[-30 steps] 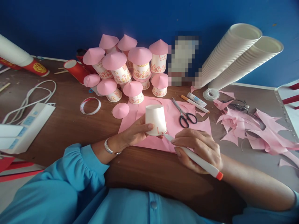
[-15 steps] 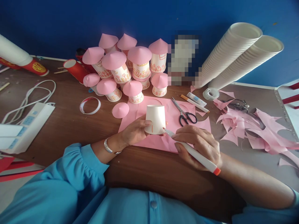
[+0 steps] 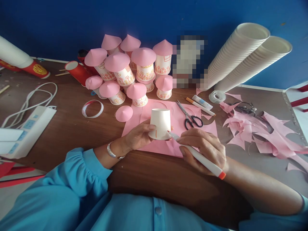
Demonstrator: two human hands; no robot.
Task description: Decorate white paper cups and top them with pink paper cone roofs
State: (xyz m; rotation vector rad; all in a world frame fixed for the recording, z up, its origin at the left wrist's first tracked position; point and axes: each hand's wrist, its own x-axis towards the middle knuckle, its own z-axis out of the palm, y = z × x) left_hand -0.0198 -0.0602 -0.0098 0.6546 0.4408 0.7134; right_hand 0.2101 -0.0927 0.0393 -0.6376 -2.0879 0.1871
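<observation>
A white paper cup [image 3: 160,122], turned upside down, is gripped at its lower left by my left hand [image 3: 139,136]. One short orange line shows low on its wall. My right hand [image 3: 204,147] is closed round a white marker pen [image 3: 201,158] with an orange-red end. The pen's tip meets or nearly meets the cup's lower right side. Pink paper sheets [image 3: 178,150] lie beneath the cup. Just behind my right hand rest black-handled scissors [image 3: 190,118].
Several cups with pink cone roofs [image 3: 144,57] stand at the back, and a loose pink cone [image 3: 124,113] lies before them. Two tall cup stacks [image 3: 237,54] lean right. Pink scraps [image 3: 243,125], a tape roll [image 3: 92,109], a second marker [image 3: 201,106] and a power strip [image 3: 31,128] lie around.
The cup has shifted very slightly toward me. My right hand and the marker have moved only a little, with the tip still by the cup's lower right side.
</observation>
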